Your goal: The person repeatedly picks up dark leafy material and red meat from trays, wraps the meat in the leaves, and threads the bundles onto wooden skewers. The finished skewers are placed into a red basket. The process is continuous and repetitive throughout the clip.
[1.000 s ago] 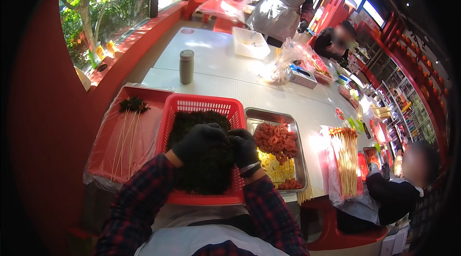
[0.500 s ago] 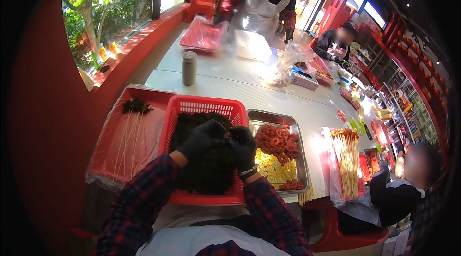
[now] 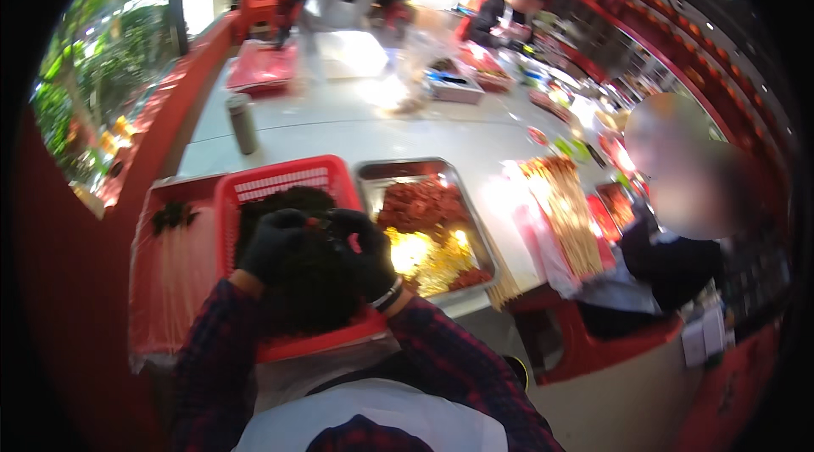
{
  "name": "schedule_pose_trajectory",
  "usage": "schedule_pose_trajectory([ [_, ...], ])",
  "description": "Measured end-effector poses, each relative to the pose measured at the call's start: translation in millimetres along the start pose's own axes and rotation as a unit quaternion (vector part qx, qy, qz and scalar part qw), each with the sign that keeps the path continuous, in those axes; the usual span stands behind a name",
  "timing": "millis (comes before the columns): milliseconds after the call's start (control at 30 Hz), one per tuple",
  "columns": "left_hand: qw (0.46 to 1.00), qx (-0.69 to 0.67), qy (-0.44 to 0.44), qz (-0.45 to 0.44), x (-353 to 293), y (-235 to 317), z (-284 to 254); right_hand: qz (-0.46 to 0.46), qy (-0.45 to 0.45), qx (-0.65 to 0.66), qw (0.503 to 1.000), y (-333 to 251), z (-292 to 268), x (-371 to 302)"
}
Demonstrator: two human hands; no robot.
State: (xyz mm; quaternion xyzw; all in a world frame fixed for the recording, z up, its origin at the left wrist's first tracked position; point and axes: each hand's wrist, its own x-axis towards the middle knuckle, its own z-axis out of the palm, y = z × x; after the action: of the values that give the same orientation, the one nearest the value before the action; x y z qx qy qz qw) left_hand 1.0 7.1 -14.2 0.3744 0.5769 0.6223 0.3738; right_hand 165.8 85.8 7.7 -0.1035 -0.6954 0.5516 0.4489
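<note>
My left hand and my right hand, both in black gloves, meet over a red basket heaped with dark green leaves. Their fingers are bent in a pinch toward each other. A small reddish bit shows between the fingertips; blur and the dark leaves hide what else they hold. Right of the basket, a steel tray holds red meat pieces and a glossy yellow food. To the left, skewers with dark leafy tops lie in a plastic-lined red tray.
A grey-green tumbler stands behind the basket. Bundled loaded skewers lie at the right, beside a seated co-worker. Two more people are across the table. Bare sticks stick out by the steel tray.
The whole view has swung to the right, so the table and trays appear farther left. My hands remain together above the leaves. The co-worker at the right looks nearer the table.
</note>
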Motion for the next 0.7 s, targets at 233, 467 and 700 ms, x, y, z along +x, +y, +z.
schedule_pose_trajectory([
  [233, 0.999, -0.002, 0.043, -0.01, 2, 5, 2, 0.069, 0.179, -0.098, 0.977, 39, -201, -50],
  [467, 0.999, 0.006, 0.042, -0.009, 7, -8, -4, 0.212, 0.195, -0.533, 0.796, 59, -363, -133],
  [700, 0.999, -0.015, 0.041, -0.007, 13, -20, -7, 0.269, 0.152, -0.606, 0.733, 66, -374, -142],
])
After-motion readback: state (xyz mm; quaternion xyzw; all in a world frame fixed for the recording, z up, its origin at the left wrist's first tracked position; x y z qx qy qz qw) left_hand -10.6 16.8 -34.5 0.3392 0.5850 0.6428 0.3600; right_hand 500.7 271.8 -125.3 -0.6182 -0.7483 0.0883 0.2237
